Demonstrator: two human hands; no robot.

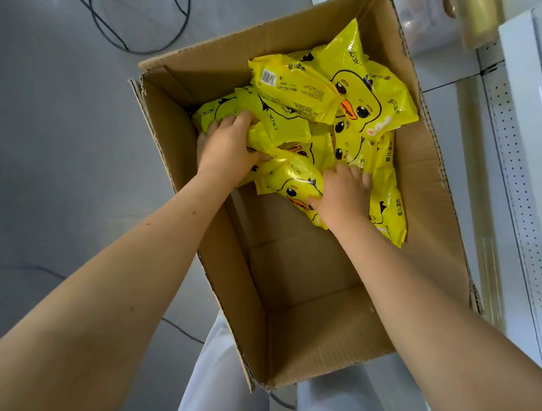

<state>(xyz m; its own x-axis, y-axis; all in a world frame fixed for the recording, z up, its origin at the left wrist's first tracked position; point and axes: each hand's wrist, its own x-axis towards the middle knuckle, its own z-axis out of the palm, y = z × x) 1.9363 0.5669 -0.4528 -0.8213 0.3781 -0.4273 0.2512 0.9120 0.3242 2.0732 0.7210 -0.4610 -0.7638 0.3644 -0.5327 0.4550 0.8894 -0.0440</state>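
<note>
An open cardboard box (pixel 303 306) stands on the floor below me. Its far half is piled with several yellow packs printed with a cartoon duck (pixel 364 98). My left hand (pixel 227 145) reaches into the left side of the pile and grips the crumpled edge of a yellow pack (pixel 270 126). My right hand (pixel 342 195) lies on another yellow duck pack (pixel 293 181) near the middle, with thumb and fingers curled around its right end. Both forearms stretch down into the box. The packs underneath are partly hidden.
The near half of the box shows bare cardboard bottom. A white perforated metal shelf (pixel 519 194) runs along the right side. Grey floor (pixel 57 121) with black drawn lines lies to the left. My white trousers (pixel 224 381) show under the box's near edge.
</note>
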